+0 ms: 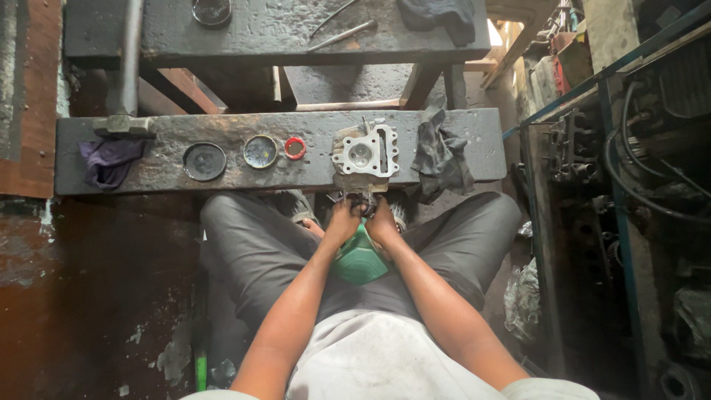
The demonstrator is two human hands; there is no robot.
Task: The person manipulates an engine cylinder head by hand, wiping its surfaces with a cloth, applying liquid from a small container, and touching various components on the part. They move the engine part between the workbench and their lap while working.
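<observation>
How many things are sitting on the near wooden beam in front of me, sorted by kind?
Rags: 2, purple rag and grey rag
Round dark discs: 2, larger disc and smaller disc
Red ring: 1
Metal engine cylinder head: 1
Hammer head: 1
Total: 7

The person wears a white short-sleeved shirt (370,363) at the bottom centre of the frame, its sleeve ends showing at the lower edge, and dark grey trousers (252,252) across the middle. Both forearms are bare, and both hands (363,218) are without gloves.
</observation>
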